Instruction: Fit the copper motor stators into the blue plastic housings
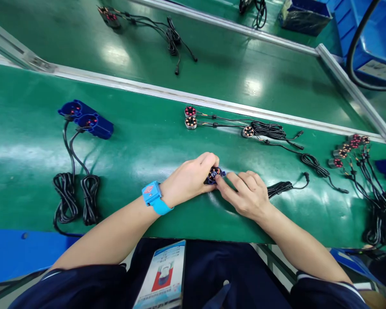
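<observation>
My left hand [194, 175] is wrapped around a small dark-blue plastic housing that holds a round motor coil [215, 172], its copper windings facing up. The fingers of my right hand [246, 192] are curled, with a fingertip pressing on the coil at the housing's open end; the thumb is mostly hidden. From behind the right hand a bundled black cable [279, 188] runs out to the right. Beyond the hands lie a red-wound coil [190, 112] and two copper-wound coils, one at the front of the pair [191, 123] and one farther right [248, 131], each with a cable.
Two blue housings [98, 125] with bundled cables [66, 197] stand at the left. More coils [342, 151] and tangled cables [384, 214] lie at the right. A metal rail [141, 88] crosses the green bench [141, 141]. A blue bin [373, 43] stands at the back right.
</observation>
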`<state>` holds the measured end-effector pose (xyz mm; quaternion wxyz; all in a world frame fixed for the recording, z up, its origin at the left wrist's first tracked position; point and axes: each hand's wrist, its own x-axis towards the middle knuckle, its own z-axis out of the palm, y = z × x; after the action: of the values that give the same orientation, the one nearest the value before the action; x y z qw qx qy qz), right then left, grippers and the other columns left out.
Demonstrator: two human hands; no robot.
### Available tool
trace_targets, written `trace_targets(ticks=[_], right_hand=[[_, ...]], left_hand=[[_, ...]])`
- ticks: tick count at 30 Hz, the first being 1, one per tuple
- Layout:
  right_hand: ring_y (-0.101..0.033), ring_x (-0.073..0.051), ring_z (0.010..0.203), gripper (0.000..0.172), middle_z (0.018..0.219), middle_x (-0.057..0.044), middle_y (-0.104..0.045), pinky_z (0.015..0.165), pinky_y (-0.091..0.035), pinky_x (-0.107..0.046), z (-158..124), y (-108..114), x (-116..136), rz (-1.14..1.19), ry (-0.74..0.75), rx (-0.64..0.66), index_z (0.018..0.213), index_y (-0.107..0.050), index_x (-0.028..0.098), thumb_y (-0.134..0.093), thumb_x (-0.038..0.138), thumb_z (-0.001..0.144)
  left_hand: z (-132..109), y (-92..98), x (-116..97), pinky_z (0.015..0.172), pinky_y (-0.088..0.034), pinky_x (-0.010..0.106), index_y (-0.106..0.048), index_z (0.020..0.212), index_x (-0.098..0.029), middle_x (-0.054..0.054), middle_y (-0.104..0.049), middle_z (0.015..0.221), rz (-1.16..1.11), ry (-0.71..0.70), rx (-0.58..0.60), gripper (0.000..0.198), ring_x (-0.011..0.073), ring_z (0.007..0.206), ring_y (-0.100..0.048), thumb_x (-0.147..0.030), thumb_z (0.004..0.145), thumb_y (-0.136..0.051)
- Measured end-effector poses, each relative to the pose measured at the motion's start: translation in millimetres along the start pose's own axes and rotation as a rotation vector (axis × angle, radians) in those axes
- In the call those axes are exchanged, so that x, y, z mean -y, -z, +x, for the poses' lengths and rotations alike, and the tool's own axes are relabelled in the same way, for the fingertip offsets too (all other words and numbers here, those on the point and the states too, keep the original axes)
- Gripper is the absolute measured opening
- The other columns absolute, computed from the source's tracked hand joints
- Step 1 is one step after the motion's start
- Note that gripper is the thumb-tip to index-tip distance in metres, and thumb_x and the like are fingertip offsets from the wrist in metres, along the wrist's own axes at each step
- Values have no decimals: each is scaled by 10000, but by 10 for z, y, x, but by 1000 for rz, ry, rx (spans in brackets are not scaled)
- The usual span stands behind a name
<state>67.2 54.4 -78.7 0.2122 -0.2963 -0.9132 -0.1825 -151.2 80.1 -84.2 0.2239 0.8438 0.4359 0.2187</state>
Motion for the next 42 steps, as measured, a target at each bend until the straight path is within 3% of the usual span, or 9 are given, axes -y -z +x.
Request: trace_targets(ticks=[5, 12, 18, 22, 27, 30, 34, 38, 42], right_hand=[[-595, -245, 1103, 280, 1173, -97, -703, 889, -502, -371, 63, -13, 55, 122, -117, 99, 1181, -668, 144, -655, 279, 936], [-626, -259, 1098, 330, 1132, -128, -698, 939, -564, -414, 26, -91, 73, 274, -191, 95, 1274, -631, 151, -604, 252, 961], [-629, -252, 1093, 295, 1124, -123, -695, 933, -575, -405, 33, -99, 76, 304, -219, 88, 1244, -632, 157, -600, 243, 964], [-650, -219, 1030, 211, 1065, -101, -692, 917, -584, -390, 51, -118, 61, 498, -293, 8, 1148, -586, 181, -630, 218, 945], [-670, -221, 1036, 271, 1043, -93, -681, 868, -603, -394, 7, -179, 50, 659, -411, -109, 1074, -462, 222, -676, 239, 908], [-675, -228, 1042, 282, 1055, -101, -682, 859, -606, -396, -4, -199, 56, 664, -412, -113, 1069, -441, 229, -669, 230, 903], [-682, -229, 1023, 313, 1051, -107, -685, 852, -605, -390, 14, -191, 73, 664, -424, -129, 1088, -432, 229, -673, 211, 888], [-691, -225, 1005, 316, 1038, -93, -688, 839, -602, -382, 21, -192, 86, 644, -450, -132, 1092, -442, 235, -686, 246, 892], [-690, -224, 977, 329, 1029, -91, -699, 819, -600, -381, 18, -186, 83, 587, -432, -106, 1087, -471, 229, -721, 296, 883]], left_hand=[[-13, 44, -34, 696, -498, 299, -424, 1070, -212, 26, -622, 1021, 62, -22, -35, 470, 197, 851, -649, -231, 771, -785], [-36, 143, -101, 735, -441, 349, -489, 1119, -194, 38, -705, 976, 348, -321, -134, 160, 212, 921, -640, -211, 975, -557], [-43, 151, -157, 755, -452, 347, -526, 1107, -146, 47, -695, 910, 406, -316, -110, 118, 209, 923, -637, -158, 999, -478], [-42, 108, -235, 729, -456, 357, -555, 1056, -128, 50, -680, 884, 508, -315, -68, 138, 212, 868, -631, -101, 992, -435], [-59, 39, -285, 774, -486, 348, -574, 1079, -108, 96, -702, 986, 563, -398, -107, 211, 212, 925, -648, -88, 1005, -377], [-87, 36, -329, 805, -501, 358, -570, 1133, -110, 103, -694, 1038, 583, -370, -51, 224, 229, 982, -650, -89, 997, -393], [-116, 54, -378, 832, -511, 375, -563, 1175, -110, 111, -683, 1078, 578, -328, 15, 250, 249, 1039, -641, -75, 984, -405], [-89, 98, -272, 860, -505, 376, -566, 1159, -121, 105, -693, 1060, 439, -332, 24, 217, 237, 1032, -630, -97, 993, -429], [-40, 194, -82, 902, -496, 404, -534, 1159, -169, 114, -661, 1191, 207, -215, -49, 280, 267, 1115, -588, -241, 922, -665]])
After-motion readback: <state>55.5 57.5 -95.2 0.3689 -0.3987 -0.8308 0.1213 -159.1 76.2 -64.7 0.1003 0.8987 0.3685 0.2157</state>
